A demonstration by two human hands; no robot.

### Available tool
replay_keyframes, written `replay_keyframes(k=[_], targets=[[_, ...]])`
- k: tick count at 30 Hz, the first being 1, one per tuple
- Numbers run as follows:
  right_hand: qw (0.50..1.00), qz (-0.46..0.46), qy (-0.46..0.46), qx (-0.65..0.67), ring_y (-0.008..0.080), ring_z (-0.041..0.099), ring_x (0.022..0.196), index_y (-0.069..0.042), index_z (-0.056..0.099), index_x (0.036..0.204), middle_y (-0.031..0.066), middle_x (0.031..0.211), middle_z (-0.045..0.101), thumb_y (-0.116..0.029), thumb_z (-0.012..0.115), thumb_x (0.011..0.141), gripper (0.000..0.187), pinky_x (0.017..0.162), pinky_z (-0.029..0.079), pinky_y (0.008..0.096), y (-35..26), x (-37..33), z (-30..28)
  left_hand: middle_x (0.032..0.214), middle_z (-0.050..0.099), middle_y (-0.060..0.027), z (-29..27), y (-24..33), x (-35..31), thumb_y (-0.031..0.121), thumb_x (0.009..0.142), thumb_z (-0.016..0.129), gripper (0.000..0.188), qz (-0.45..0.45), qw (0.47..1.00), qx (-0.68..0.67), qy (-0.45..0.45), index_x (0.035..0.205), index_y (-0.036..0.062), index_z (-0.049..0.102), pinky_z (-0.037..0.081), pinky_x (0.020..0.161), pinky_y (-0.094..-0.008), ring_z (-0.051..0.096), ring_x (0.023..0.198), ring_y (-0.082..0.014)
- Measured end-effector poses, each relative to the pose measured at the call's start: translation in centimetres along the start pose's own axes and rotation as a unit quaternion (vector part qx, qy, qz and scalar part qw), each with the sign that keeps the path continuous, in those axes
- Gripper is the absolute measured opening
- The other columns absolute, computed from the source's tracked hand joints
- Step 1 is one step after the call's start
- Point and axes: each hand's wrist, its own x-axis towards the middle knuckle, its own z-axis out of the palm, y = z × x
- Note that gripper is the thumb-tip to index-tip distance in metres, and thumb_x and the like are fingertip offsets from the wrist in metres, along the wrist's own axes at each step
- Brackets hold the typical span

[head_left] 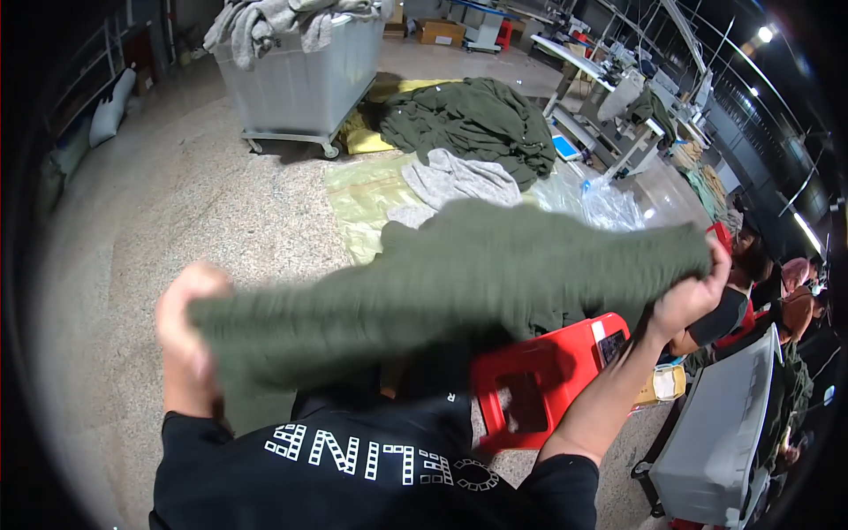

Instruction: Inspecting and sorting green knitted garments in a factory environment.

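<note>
A dark green knit garment (477,274) hangs stretched out sideways in the air before my chest, its ribbed edge running between my hands and blurred by motion. My left hand (193,309) is closed on one end of it. At the other end, higher up, my right hand (693,291) grips the ribbed corner with the fingers wrapped round. Which part of the garment this is I cannot tell. Below the cloth, near my right forearm, stands a red plastic stool (565,371), partly hidden, with a phone-like dark object (611,346) on its edge.
Ahead, a pile of dark green garments (477,119) and grey ones (459,181) lie on yellow sheeting (349,190). A grey wheeled bin (291,88) stands far left, another wheeled bin (715,433) at right. Co-workers sit along the right side.
</note>
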Motion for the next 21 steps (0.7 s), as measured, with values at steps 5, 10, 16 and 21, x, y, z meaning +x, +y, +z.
replay_keyframes(k=[5,10,16,21], targets=[[0.913,0.229,-0.335,0.036,0.0118,0.052,0.079,-0.001,0.056,0.086,0.001,0.083,0.053,0.008,0.051,0.061,0.027,0.076,0.04,0.0225,4.5,-6.4,-2.8,0.073,0.063,-0.0041,-2.7,0.5,-4.5,0.008,0.072,0.071,0.018,-0.382,0.888,0.254,0.03,0.083,-0.0042,0.063,0.046,0.057,-0.0246,0.056,0.065,-0.0097],[0.768,0.498,-0.39,0.102,0.0049,0.051,0.071,-0.004,0.054,0.085,-0.0026,0.078,0.054,0.003,0.066,0.071,0.02,0.065,0.041,0.0173,9.1,-15.2,-5.5,0.075,0.063,0.0009,-6.9,-5.5,-9.9,0.005,0.075,0.068,0.014,-0.515,0.796,0.22,0.23,0.087,0.0002,0.064,0.046,0.061,-0.0227,0.055,0.066,-0.0063],[0.747,0.552,-0.364,0.062,0.0061,0.054,0.074,-0.002,0.057,0.091,-0.0003,0.081,0.059,0.002,0.062,0.075,0.017,0.069,0.044,0.0204,10.6,-18.8,-8.0,0.071,0.062,-0.0005,-9.6,-7.3,-13.3,0.011,0.072,0.072,0.015,-0.549,0.734,0.388,0.095,0.081,0.0007,0.064,0.045,0.059,-0.0247,0.054,0.064,-0.0079],[0.767,0.539,-0.343,0.054,0.0045,0.052,0.072,-0.001,0.059,0.09,-0.0022,0.078,0.059,0.0,0.064,0.076,0.014,0.066,0.041,0.0188,9.9,-19.0,-6.7,0.069,0.062,-0.0018,-9.7,-8.1,-12.3,0.014,0.072,0.073,0.017,-0.545,0.708,0.363,0.266,0.08,0.0017,0.064,0.044,0.057,-0.0254,0.054,0.062,-0.0089]])
